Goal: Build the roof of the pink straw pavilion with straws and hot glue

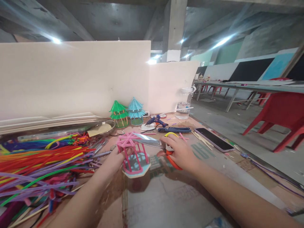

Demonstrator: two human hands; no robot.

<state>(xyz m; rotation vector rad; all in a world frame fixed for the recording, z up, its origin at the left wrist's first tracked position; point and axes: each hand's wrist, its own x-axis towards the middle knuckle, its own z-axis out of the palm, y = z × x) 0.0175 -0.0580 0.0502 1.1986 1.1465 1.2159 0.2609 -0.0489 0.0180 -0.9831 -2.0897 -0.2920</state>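
Observation:
My left hand (114,163) grips a small pink pavilion model (128,141) from its left side. The model has pink pipe-cleaner posts and roof spokes on a pale blue, many-sided base (136,172). In my right hand (179,150) is a pair of scissors (150,141) with orange and yellow handles. Their blades point left, and the tips reach the right edge of the pink roof; whether they touch it I cannot tell. Behind stand a finished-looking green pavilion model (119,111) and a light blue pavilion model (136,109). Part of my left hand is hidden behind the posts.
Piled pipe cleaners (47,161) cover the left of the table. Toward the back lie a metal bowl (110,128), a blue glue gun (155,121) and a dark blue tool (174,130). A water bottle (184,106), wooden sticks (201,140) and a phone (213,139) are on the right.

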